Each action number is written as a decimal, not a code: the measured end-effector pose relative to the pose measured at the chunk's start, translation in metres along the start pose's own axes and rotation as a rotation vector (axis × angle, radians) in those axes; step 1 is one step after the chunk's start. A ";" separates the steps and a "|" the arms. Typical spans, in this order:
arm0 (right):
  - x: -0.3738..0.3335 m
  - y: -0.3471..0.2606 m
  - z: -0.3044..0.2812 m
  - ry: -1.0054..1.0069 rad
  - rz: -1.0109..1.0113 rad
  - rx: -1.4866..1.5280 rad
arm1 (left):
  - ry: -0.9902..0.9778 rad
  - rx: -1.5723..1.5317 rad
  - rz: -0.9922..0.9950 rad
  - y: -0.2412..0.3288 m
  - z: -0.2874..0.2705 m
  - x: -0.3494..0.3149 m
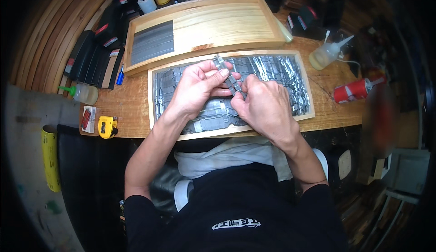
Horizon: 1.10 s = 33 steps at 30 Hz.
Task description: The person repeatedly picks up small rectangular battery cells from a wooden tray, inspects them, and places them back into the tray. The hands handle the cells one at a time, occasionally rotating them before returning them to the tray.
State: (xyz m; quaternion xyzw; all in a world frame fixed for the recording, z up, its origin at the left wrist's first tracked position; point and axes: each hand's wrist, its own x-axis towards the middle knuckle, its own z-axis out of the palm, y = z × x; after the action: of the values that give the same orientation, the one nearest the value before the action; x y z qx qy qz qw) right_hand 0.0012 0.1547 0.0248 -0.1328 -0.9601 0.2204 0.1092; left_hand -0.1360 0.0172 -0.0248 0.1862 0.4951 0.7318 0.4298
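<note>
A grey, notched metal strip (220,62) is held at a slant above the near wooden tray (151,99). My left hand (196,90) pinches it between thumb and fingers, with the upper end sticking out. Closed at the strip's lower end, my right hand (265,102) has its thumb and curled fingers against it; the exact contact there is partly hidden. Below both hands, the tray is filled with many grey metal strips (165,86), some in neat rows and others jumbled.
Behind stands a second wooden tray (227,22) with dark grey strips (153,42) packed at its left. A yellow tape measure (107,127), blue marker (120,75) and green-tipped bottle (86,94) are left. At right are a squeeze bottle (323,56) and red can (350,91).
</note>
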 end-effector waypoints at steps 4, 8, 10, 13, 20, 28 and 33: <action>0.001 0.007 0.000 -0.024 -0.104 0.076 | 0.051 0.100 0.041 0.002 -0.004 -0.001; 0.008 0.028 -0.022 0.043 0.121 0.217 | 0.158 0.025 0.125 0.005 -0.010 0.000; 0.007 0.031 -0.024 -0.024 0.203 0.084 | 0.185 -0.058 0.138 0.008 -0.017 0.000; 0.006 0.024 -0.010 -0.204 0.193 0.212 | 0.240 -0.094 0.151 0.014 -0.014 -0.003; 0.021 0.021 0.014 -0.174 0.160 0.146 | 0.213 -0.095 0.092 0.014 -0.022 -0.004; 0.010 0.019 -0.004 -0.060 0.263 0.501 | 0.040 0.069 -0.028 0.013 -0.012 -0.005; -0.030 0.003 -0.008 -0.056 -0.021 0.351 | 0.021 0.102 0.011 0.015 0.009 -0.027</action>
State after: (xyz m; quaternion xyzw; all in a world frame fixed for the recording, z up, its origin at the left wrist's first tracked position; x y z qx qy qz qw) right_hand 0.0320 0.1512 0.0262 -0.0957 -0.9110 0.3869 0.1063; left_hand -0.1215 -0.0015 -0.0030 0.2027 0.5353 0.7099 0.4103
